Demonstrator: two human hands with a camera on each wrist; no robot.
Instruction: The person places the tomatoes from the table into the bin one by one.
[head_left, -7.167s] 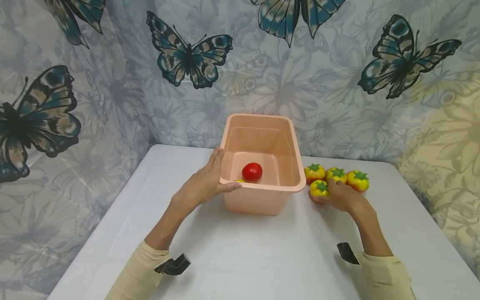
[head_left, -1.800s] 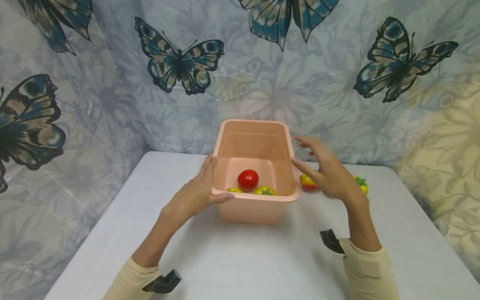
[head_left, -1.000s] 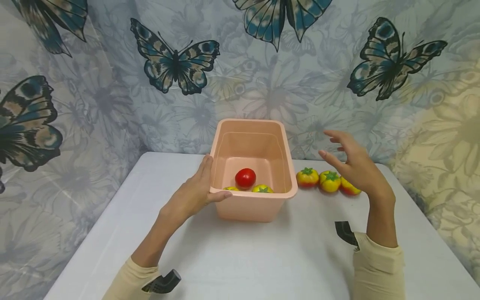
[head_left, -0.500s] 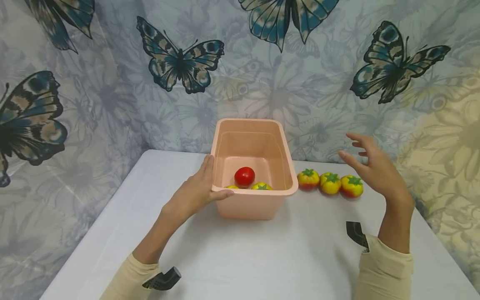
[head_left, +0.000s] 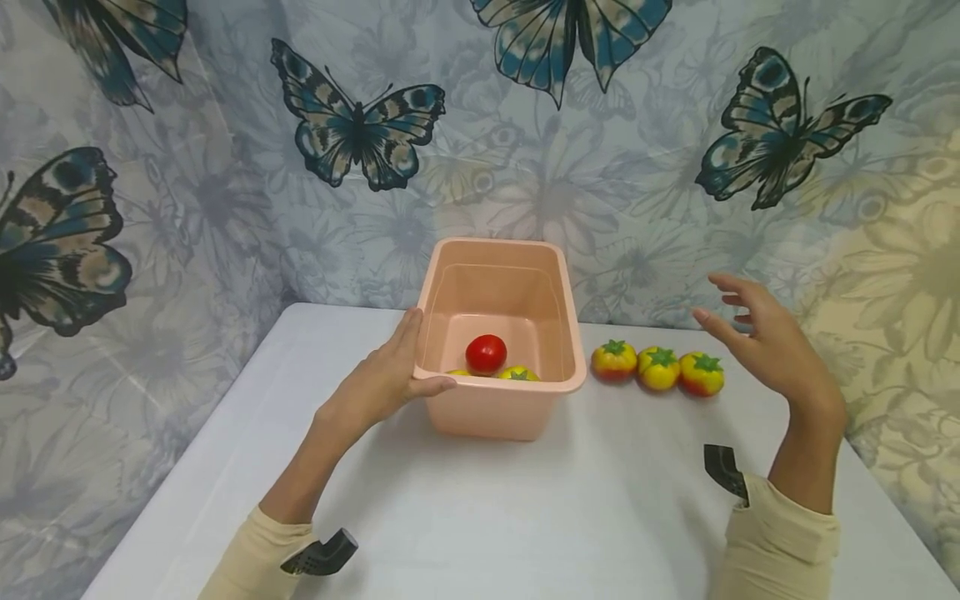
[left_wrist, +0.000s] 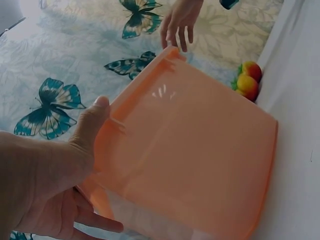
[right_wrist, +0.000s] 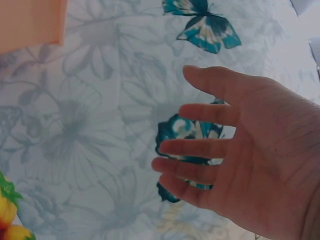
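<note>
Gripping peach rectangular plastic tub (head_left: 491, 414) with left hand (head_left: 378, 385), holding right hand (head_left: 782, 354) wide; could roll 3 round yellow-red tomatoes (head_left: 658, 371) by grazing.

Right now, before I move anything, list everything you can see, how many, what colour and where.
Bin: 1, peach, centre of the table
Red fruit: 1, red, inside the bin
Partly hidden fruits: 2 visible, yellow, green leaves on one, behind the bin's near wall
Leafy-topped fruits: 3, yellow and red with green tops, in a row right of the bin
Table: 1, white, under everything
Backdrop: grey-blue floral, with 5 blue-brown butterflies, behind and left
Wrist devices: 2, black, by the cuffs
Sleeves: 2, beige, lower left and right
Hands: 2, bare; left hand holding the bin's near-left corner, right hand raised, holding nothing
</note>
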